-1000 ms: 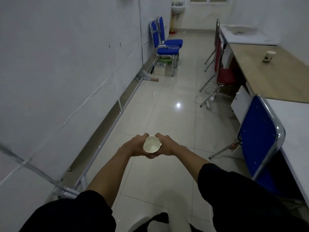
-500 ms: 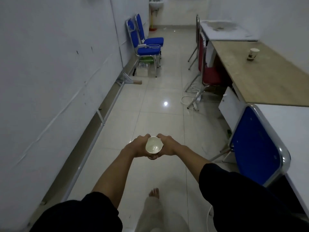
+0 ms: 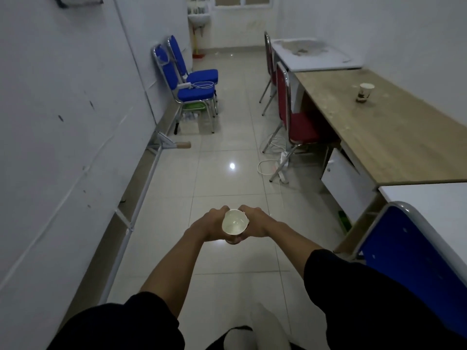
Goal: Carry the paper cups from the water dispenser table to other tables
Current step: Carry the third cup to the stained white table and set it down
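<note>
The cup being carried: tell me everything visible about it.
The paper cup is white inside, its rim slightly bent out of round. It is held roughly upright, mouth facing the camera, over the tiled floor. The left hand and right hand wrap its sides, with fingers under its base. Whether it holds liquid is unclear.

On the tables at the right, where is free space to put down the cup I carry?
The wooden table is bare except one paper cup near its far end. The white table beside the blue chair shows bare too. The farthest table looks dirty.
</note>
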